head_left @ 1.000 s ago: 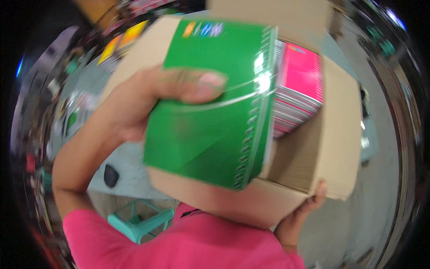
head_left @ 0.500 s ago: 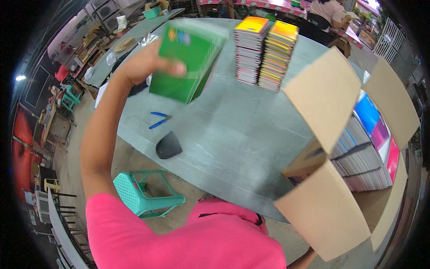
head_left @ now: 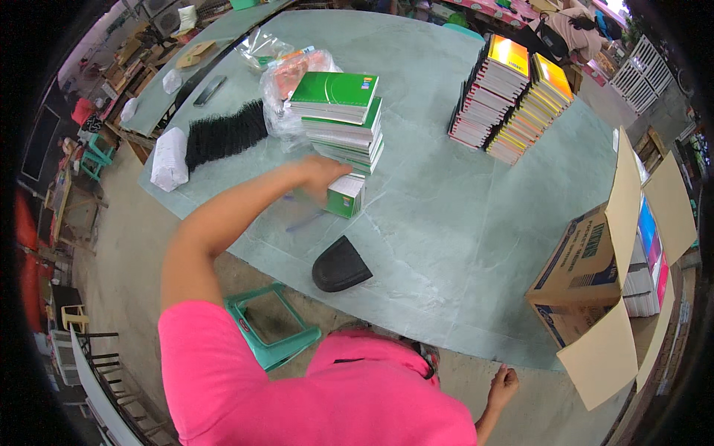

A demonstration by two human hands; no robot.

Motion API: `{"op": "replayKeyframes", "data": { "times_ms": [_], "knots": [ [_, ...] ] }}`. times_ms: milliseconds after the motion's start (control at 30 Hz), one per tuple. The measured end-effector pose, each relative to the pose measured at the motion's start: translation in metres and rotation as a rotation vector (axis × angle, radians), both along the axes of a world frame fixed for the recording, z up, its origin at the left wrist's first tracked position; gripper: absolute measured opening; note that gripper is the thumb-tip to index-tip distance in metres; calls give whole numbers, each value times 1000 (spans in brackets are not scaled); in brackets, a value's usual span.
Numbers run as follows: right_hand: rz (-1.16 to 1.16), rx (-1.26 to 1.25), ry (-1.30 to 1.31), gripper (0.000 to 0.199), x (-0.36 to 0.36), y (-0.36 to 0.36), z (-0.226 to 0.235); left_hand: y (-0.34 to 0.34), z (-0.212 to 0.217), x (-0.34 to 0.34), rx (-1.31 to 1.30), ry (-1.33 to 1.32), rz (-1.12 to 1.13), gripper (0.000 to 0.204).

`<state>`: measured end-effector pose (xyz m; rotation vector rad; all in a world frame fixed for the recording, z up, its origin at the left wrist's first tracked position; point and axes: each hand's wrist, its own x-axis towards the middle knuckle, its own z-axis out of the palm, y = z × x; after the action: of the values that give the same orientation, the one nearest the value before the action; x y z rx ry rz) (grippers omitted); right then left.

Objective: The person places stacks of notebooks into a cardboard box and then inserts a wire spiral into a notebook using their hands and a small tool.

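A tall stack of green notebooks (head_left: pixel 346 134) stands on the grey table, its bundles slightly offset from one another. My left hand (head_left: pixel 325 178) reaches to its lower near side, where the fingers close over a bundle of green notebooks (head_left: pixel 346 199); motion blurs the hand and its thumb is hard to make out. Below the table's near edge hangs my right hand (head_left: pixel 503 385), fingers curled, with nothing visible in it. Nearer to me than the stack lies a black wedge-shaped pad (head_left: pixel 341 265). Blurred blue-handled pliers (head_left: pixel 306 221) lie partly behind my left forearm.
Two stacks of yellow-orange notebooks (head_left: pixel 513 97) stand at the far right. An open cardboard box (head_left: pixel 576 256) with notebooks is at the right edge. Left of the green stack are plastic bags (head_left: pixel 297 78), a black brush (head_left: pixel 225 134) and a white roll (head_left: pixel 170 160). A teal stool (head_left: pixel 279 338) stands below.
My left hand, which held green notebooks raised, is now lower, beside the standing green stack. My right hand has come into view from behind the box flap. The view has shifted left.
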<state>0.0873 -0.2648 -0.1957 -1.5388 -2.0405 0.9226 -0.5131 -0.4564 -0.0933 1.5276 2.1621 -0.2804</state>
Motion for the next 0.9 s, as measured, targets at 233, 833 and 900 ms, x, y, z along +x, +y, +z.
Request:
{"op": "replayKeyframes", "data": {
  "times_ms": [233,833,900],
  "knots": [
    [18,33,18,40,-20,-14,15,44,-30,-56,-450,-439,-102,82],
    [162,-165,125,35,-93,-28,32,50,-25,-32,-353,-230,-213,94],
    [160,-198,157,34,-98,-31,36,52,-28,-31,-330,-189,-223,95]
  ]
}}
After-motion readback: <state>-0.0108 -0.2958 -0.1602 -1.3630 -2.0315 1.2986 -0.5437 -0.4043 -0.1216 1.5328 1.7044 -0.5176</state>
